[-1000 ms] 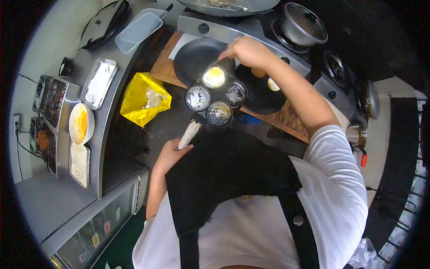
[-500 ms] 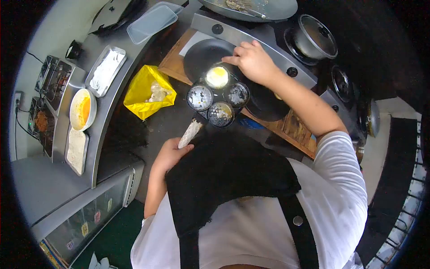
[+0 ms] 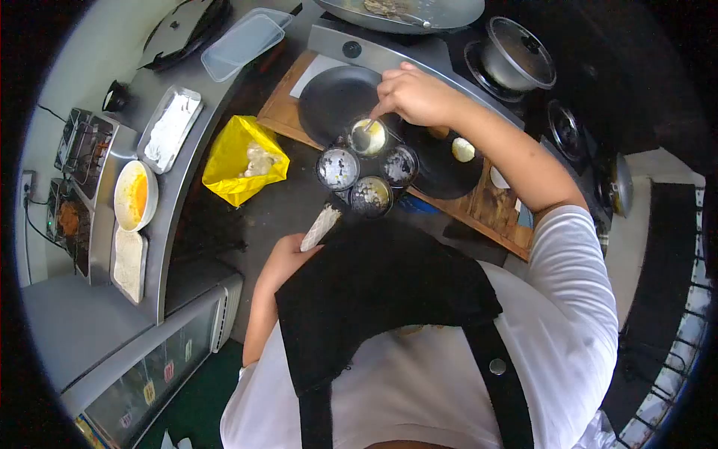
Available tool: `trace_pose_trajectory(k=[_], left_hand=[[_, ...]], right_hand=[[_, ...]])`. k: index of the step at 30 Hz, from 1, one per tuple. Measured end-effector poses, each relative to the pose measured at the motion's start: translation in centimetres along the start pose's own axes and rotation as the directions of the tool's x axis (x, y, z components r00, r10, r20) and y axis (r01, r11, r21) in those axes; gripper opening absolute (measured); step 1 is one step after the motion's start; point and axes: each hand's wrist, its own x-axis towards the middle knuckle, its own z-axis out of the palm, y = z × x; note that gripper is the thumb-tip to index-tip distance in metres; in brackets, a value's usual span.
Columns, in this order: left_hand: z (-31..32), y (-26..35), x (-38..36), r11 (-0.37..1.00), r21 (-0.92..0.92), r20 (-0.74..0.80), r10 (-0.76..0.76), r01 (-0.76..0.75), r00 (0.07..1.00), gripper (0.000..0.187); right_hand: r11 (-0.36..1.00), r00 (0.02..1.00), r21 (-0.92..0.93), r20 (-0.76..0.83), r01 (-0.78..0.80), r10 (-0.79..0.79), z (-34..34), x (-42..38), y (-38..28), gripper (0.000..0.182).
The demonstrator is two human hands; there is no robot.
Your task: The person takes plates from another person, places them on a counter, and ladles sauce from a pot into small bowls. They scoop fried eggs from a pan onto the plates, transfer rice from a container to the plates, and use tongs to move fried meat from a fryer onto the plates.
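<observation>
I'm standing in a working kitchen, and cookware is everywhere. A wok (image 3: 407, 16), a lidded pot (image 3: 516, 54) and a flat black pan (image 3: 336, 105) sit by a steel panel with a control knob (image 3: 351, 49), and egg shows in a four-cup pan (image 3: 369, 166). Along the steel counter (image 3: 160, 247) I see a tray of white powder (image 3: 170, 131), a bowl of yellow liquid (image 3: 125, 194) and wire baskets (image 3: 91, 153) holding brown food. The cook wears a black apron (image 3: 381, 292).

The right hand (image 3: 415, 96) partly hides the utensil (image 3: 361, 139) it holds.
</observation>
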Motion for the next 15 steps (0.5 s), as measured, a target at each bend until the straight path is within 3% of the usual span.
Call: trace_pose_trajectory(k=[6, 10, 12, 13, 15], left_hand=[[0.4, -0.5, 0.2, 0.999, 0.040, -0.014, -0.005, 0.005, 1.000, 0.032], [0.4, 0.1, 0.0, 0.997, 0.074, -0.032, 0.034, -0.031, 0.999, 0.032], [0.6, 0.1, 0.1, 0.998, 0.056, -0.007, 0.014, -0.014, 1.000, 0.031], [0.7, 0.2, 0.1, 0.998, 0.056, -0.010, 0.016, -0.015, 1.000, 0.031], [0.9, 0.5, -0.1, 0.999, 0.025, -0.033, 0.028, -0.027, 0.999, 0.031]], right_hand=[[0.992, 0.991, -0.077, 0.095, 0.099, -0.091, -1.6, -0.2, -0.5, 0.032], [0.994, 0.996, -0.076, 0.042, 0.080, -0.077, -2.4, 0.0, -0.5, 0.027], [0.998, 0.998, -0.028, -0.011, -0.060, 0.060, -3.2, -0.5, 0.1, 0.022], [0.998, 0.998, -0.030, -0.013, -0.058, 0.057, -3.2, -0.8, 0.4, 0.022], [0.974, 0.983, -0.145, -0.078, -0.173, 0.163, -3.0, -1.5, 1.2, 0.020]])
